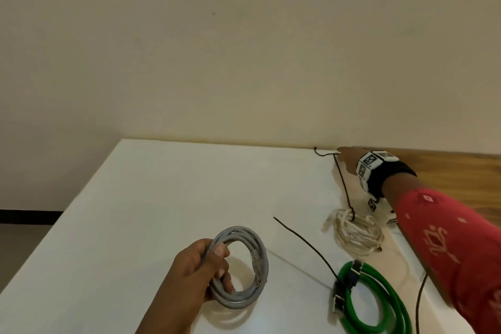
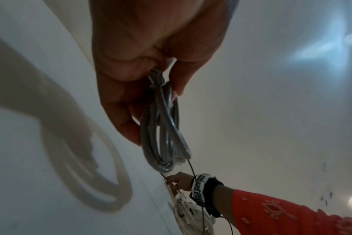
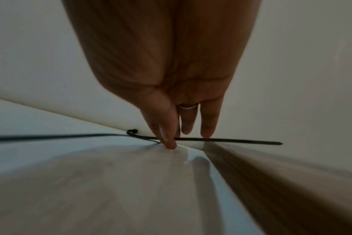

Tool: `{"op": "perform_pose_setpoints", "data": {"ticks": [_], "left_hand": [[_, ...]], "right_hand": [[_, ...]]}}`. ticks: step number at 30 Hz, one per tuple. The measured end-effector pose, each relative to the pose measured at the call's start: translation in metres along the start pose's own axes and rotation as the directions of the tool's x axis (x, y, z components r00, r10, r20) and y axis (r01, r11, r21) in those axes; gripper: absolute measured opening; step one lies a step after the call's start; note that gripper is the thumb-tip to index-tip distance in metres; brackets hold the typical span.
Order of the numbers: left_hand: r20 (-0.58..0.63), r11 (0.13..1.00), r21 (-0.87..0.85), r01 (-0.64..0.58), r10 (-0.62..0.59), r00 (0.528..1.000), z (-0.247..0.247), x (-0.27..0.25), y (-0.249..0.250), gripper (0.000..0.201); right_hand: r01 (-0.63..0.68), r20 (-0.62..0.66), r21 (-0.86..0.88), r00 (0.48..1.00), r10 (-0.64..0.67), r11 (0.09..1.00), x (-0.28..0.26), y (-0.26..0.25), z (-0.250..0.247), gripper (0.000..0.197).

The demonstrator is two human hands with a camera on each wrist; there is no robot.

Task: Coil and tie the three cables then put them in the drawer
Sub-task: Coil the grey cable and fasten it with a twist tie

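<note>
The left hand (image 1: 202, 268) is clenched around one side of the coiled grey round-jacketed network cable (image 1: 244, 266), thumb on top and fingers curled through the loops, so the coil hangs out to the right of the knuckles, lifted off the white tabletop (image 1: 162, 198). Nothing binds this coil yet, as far as the views show; if the grip slackens while attention is on the far corner, the loops would likely spring apart and need rewinding.

Right of that hand, a loose thin black plastic cable tie (image 1: 306, 244) lies on the table, apart from both hands. Beyond it rest the coiled green glossy cable (image 1: 379, 298) and the bundled white cord (image 1: 357, 233), a black tie threaded through the white bundle.

Furthest right, the right hand (image 1: 349, 161) reaches to the table's back edge by the wall. In the wrist view its fingertips (image 3: 169, 143) press down onto another slim black cable tie (image 3: 221, 140), the strip running under and just behind them; it looks like a pinch forming, though whether the tie is actually gripped I cannot tell. The risk here: the flat tie may skid toward the wall gap or the wooden surface (image 1: 447, 168) alongside. The drawer is not in sight.
</note>
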State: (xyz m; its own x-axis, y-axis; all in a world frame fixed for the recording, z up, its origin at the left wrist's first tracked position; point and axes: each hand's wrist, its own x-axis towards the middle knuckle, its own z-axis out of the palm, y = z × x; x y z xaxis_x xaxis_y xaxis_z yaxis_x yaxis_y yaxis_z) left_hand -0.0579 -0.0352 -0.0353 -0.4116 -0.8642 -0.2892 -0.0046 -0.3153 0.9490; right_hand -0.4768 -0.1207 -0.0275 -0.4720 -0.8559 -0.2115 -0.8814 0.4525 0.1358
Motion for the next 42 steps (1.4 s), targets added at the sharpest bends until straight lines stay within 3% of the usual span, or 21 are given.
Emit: {"op": "perform_pose_setpoints", "data": {"ticks": [6,8,13,16,19,21,24,29,38,42], "left_hand": [[-0.031,1.0,-0.013,-0.012,0.012,0.999,-0.007,0.003,-0.005,0.023],[-0.044,0.999,-0.002,-0.032,0.032,0.999,-0.006,-0.002,-0.005,0.022],[-0.067,0.996,0.032,-0.079,0.081,0.994,0.002,-0.034,0.007,0.023],[-0.071,0.99,0.055,-0.128,0.131,0.989,0.005,-0.066,0.02,0.023],[-0.086,0.974,0.123,-0.19,0.202,0.976,0.006,-0.092,0.027,0.022],[-0.111,0.96,0.171,-0.223,0.244,0.964,0.006,-0.11,0.029,0.022],[-0.136,0.937,0.229,-0.263,0.298,0.945,0.005,-0.132,0.029,0.023],[-0.141,0.882,0.342,-0.325,0.39,0.91,0.008,-0.167,0.031,0.022],[-0.067,0.746,0.503,-0.436,0.536,0.841,0.025,-0.213,0.038,0.018],[-0.045,0.762,0.471,-0.444,0.524,0.851,0.028,-0.226,0.037,0.016]], "right_hand": [[-0.01,-0.084,-0.075,0.996,0.004,0.997,-0.015,-0.016,-0.02,0.025],[0.011,-0.125,-0.021,0.992,-0.013,1.0,-0.032,-0.019,-0.031,0.022],[0.153,-0.243,0.123,0.963,-0.12,0.98,-0.119,-0.039,-0.058,0.021],[0.25,-0.272,0.247,0.945,-0.181,0.936,-0.19,-0.054,-0.069,0.033],[0.331,-0.321,0.343,0.921,-0.221,0.879,-0.267,-0.073,-0.078,0.029],[0.385,-0.34,0.47,0.909,-0.24,0.794,-0.319,-0.09,-0.078,0.023],[0.379,-0.246,0.671,0.925,-0.291,0.637,-0.383,-0.112,-0.068,0.018],[0.201,-0.075,0.888,0.951,-0.3,0.415,-0.441,-0.142,-0.051,0.018],[0.018,-0.025,0.999,0.98,-0.2,-0.036,-0.483,-0.162,-0.043,0.016],[0.024,-0.048,0.99,0.983,-0.179,-0.138,-0.491,-0.167,-0.045,0.014]]}}
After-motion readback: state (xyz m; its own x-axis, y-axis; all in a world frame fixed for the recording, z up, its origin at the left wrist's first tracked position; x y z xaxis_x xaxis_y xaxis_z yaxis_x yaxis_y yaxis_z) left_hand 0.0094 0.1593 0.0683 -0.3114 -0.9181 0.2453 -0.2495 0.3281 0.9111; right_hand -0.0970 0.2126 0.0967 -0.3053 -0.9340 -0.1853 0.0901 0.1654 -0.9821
